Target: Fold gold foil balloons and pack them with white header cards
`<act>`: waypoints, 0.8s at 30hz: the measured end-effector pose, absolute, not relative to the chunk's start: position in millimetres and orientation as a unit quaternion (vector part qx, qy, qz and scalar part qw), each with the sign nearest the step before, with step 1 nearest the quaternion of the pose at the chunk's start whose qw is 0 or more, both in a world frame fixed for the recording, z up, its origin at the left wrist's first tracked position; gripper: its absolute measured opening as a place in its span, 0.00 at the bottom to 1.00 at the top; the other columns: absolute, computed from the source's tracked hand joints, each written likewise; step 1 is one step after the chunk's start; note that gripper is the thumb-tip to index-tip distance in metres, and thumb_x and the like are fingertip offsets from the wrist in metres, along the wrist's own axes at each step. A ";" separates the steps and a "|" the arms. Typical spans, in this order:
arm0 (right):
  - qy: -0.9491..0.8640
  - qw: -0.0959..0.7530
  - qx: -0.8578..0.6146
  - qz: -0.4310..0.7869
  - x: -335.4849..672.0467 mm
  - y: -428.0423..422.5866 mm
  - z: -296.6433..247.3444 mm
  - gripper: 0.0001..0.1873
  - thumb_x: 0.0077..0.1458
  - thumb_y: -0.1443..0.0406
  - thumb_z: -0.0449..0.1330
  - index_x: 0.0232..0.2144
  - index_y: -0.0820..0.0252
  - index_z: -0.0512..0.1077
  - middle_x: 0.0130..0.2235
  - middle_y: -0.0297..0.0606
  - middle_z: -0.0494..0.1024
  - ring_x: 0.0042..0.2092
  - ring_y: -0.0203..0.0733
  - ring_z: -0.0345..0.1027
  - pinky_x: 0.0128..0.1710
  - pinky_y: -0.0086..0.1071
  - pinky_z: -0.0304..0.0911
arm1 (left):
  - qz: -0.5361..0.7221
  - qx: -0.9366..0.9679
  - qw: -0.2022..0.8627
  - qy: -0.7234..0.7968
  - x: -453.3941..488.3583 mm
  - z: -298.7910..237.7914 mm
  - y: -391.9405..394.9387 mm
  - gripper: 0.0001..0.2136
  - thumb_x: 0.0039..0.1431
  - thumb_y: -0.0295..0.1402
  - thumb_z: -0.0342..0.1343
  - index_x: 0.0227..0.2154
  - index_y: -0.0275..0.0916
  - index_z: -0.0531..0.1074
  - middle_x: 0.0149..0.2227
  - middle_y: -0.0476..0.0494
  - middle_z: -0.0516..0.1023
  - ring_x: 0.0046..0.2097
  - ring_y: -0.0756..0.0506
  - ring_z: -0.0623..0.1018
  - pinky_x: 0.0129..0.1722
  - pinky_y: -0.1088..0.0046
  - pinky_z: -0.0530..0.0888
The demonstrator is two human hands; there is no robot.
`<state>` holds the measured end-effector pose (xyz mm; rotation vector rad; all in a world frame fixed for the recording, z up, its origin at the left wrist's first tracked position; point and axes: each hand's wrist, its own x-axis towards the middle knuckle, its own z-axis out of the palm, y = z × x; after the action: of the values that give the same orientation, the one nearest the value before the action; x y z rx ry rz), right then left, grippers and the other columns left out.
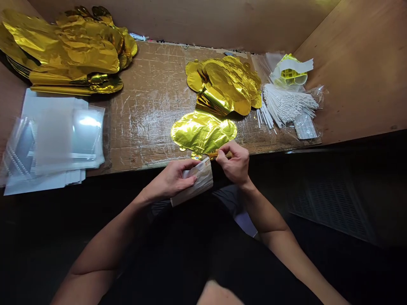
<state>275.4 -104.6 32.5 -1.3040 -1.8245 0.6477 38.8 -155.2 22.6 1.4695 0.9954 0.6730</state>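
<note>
Watching the front edge of the worktop (143,110), we find the left hand (173,178) grasping a white packet (203,180) just outside that edge, thumb across its face. The right hand (235,161) pinches a small orange-gold strip (213,155) beside the packet's printed corner; whether strip and packet touch, we cannot tell. Just beyond, a gold foil shape (202,131) lies flat at the front edge. Risks, as we judge them: too hard a tug could tear the strip; a slack left grip could drop the packet, with no worktop beneath it; a brushing knuckle could crease the foil shape. Orientation: we read the packet's long axis as slanting from near left to far right, printed end towards the right hand. The foil shape's long axis runs roughly along the front edge.
</note>
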 end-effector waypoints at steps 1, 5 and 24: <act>-0.741 0.395 -0.506 0.199 272.3 -108.3 29.3 0.10 0.60 0.64 0.62 0.26 0.53 0.72 0.30 0.38 0.77 0.35 0.47 0.68 0.41 0.44 0.63 | 0.287 0.638 0.575 0.424 40.1 20.7 -155.6 0.23 0.61 0.31 0.61 0.60 0.39 0.76 0.53 0.42 0.83 0.50 0.41 0.80 0.51 0.69 0.75; -0.858 0.308 -0.397 0.103 260.1 -125.9 18.3 0.07 0.63 0.66 0.62 0.30 0.53 0.75 0.33 0.40 0.79 0.38 0.49 0.69 0.46 0.48 0.60 | 0.259 0.669 0.558 0.418 44.2 15.9 -157.3 0.25 0.60 0.30 0.58 0.62 0.36 0.74 0.47 0.43 0.82 0.41 0.45 0.78 0.43 0.71 0.75; -0.690 0.265 -0.581 0.340 238.6 -74.8 2.5 0.14 0.64 0.59 0.63 0.27 0.59 0.75 0.28 0.34 0.76 0.30 0.39 0.65 0.34 0.34 0.58 | 0.034 0.785 0.376 0.492 39.6 -1.0 -162.5 0.45 0.60 0.25 0.52 0.79 0.33 0.41 0.37 0.40 0.80 0.38 0.38 0.80 0.41 0.66 0.72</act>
<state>238.6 -74.8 2.5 -1.5701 -1.8652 0.9181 39.6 -162.5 -1.0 2.0074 1.2585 0.0878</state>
